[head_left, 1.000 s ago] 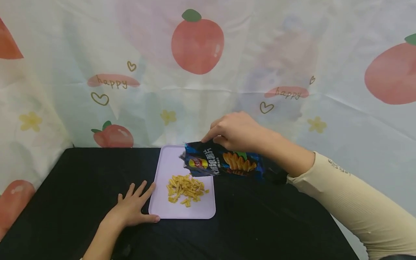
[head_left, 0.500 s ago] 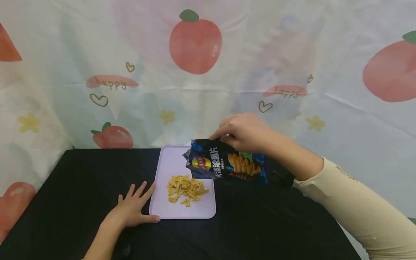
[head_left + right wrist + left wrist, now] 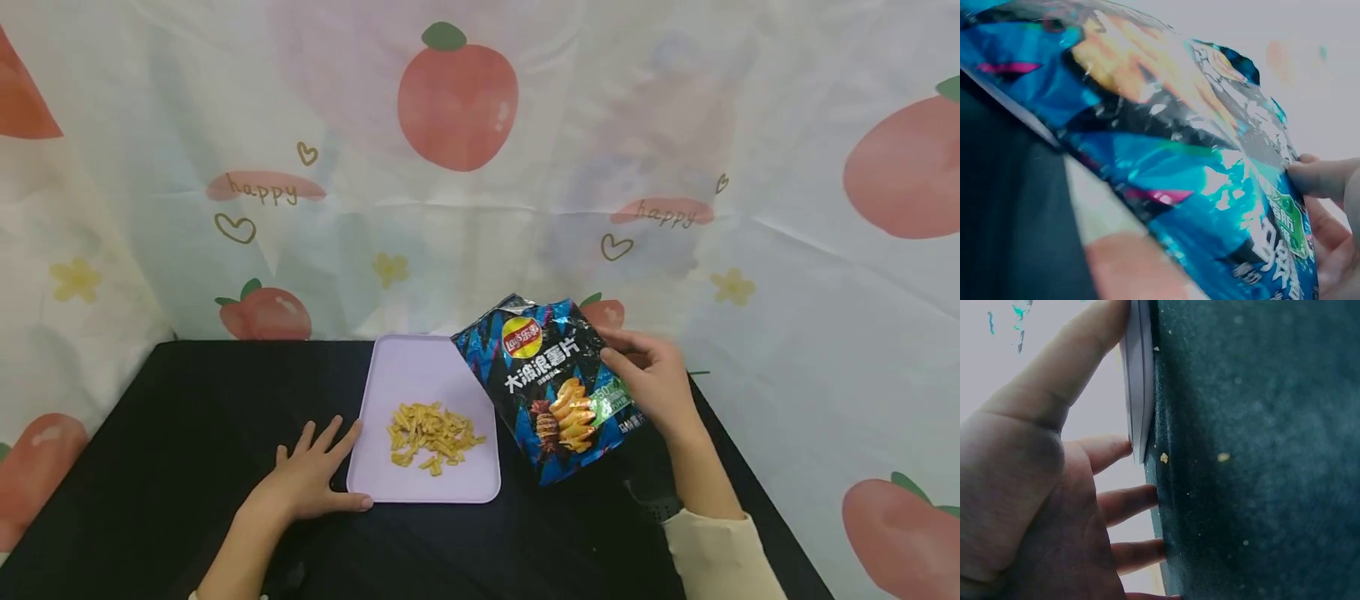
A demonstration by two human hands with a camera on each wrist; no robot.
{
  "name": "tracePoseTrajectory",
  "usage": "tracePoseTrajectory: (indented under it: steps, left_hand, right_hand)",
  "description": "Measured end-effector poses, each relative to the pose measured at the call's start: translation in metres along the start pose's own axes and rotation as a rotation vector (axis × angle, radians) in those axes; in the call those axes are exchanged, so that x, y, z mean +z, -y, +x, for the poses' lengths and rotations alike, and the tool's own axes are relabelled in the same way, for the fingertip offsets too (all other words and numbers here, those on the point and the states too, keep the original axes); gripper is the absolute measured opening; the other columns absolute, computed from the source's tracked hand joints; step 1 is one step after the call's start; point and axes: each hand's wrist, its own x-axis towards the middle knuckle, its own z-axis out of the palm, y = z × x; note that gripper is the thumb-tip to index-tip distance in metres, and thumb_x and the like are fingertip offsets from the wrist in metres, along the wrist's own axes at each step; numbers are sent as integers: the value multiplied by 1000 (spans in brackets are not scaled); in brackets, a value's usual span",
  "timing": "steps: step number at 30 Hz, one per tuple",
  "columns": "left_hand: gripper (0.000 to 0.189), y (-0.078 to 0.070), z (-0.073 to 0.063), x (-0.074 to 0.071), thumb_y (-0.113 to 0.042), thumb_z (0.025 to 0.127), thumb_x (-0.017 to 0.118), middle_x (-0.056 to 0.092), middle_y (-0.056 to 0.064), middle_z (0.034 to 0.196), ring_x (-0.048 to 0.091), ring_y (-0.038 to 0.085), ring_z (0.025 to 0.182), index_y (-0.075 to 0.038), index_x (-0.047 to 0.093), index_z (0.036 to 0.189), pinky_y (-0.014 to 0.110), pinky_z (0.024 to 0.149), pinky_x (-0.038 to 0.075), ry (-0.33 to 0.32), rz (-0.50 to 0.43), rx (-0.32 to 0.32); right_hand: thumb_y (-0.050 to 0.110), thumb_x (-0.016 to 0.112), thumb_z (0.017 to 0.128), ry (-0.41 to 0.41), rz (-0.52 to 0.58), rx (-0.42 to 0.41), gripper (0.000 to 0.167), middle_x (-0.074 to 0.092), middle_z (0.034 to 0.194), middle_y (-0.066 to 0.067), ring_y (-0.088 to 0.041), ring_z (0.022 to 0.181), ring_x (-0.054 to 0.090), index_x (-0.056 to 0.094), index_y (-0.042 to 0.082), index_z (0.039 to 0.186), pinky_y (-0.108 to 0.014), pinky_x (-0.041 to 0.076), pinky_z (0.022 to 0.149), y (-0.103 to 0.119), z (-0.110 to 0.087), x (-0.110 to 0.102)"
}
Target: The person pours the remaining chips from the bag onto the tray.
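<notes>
A dark blue and black potato chip bag [image 3: 551,392] hangs over the tray's right side, its torn top tilted up and to the left. My right hand [image 3: 656,375] pinches the bag's right edge, thumb on the printed front; the right wrist view shows the shiny bag [image 3: 1147,125] close up. On the table lies a pale purple tray [image 3: 412,371] with a heap of yellow ridged chip pieces [image 3: 433,435]. With fingers spread, my left hand [image 3: 303,479] rests at the tray's left edge. In the left wrist view, thumb and index finger touch the tray rim [image 3: 1138,394].
Black cloth [image 3: 225,417] covers the table, with small crumbs [image 3: 1223,457] on it near the left hand. A printed fruit curtain [image 3: 457,242] hangs right behind the table's back edge. A dark strap-like item [image 3: 656,507] sits by the right wrist.
My right hand has swung down to the right and turned the bag from lying sideways over the tray to mouth-up. The left hand, tray and chips have stayed put.
</notes>
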Motion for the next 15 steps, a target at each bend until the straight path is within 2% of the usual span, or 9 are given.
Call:
tracePoseTrajectory:
  steps: [4,7,9,11,13,15]
  left_hand:
    - [116,1,1,0,-73,69,74,23,24,162,14,61,143,-17,27,159,85,98,16,-1,3,6]
    - [116,2,0,0,-73,70,74,22,24,162,14,61,144,-17,27,159,85,98,16,0,2,5]
    - [116,2,0,1,-73,70,74,22,24,162,13,61,144,-17,27,159,85,98,15,1,-3,2]
    - [115,3,-2,1,-73,70,73,23,24,162,13,61,144,-17,27,159,85,98,16,0,-10,1]
    - [112,4,-3,1,-74,71,72,25,23,162,15,60,144,-18,29,159,85,98,18,-23,-9,5]
    - [108,7,-3,1,-75,73,69,30,20,160,20,57,144,-19,32,158,82,99,22,-104,17,26]
  right_hand:
    - [20,65,98,-196,100,321,34,68,110,-6,-1,92,64,67,14,132,-12,51,76,-41,-27,21]
    - [19,62,100,-247,128,493,33,68,114,-8,-10,102,60,66,16,133,-16,48,81,-66,-43,39]
    - [19,60,101,-214,103,543,34,68,118,-12,-17,107,58,64,15,135,-23,47,85,-80,-50,48]
    - [21,58,102,-133,13,557,37,67,122,-17,-25,110,60,60,12,137,-34,49,87,-87,-56,54]
    - [26,57,102,-56,-135,533,40,66,125,-20,-33,111,62,58,11,139,-46,50,89,-86,-61,55]
    - [33,57,101,-1,-309,480,47,63,131,-23,-40,115,60,55,10,141,-57,49,90,-79,-63,54]
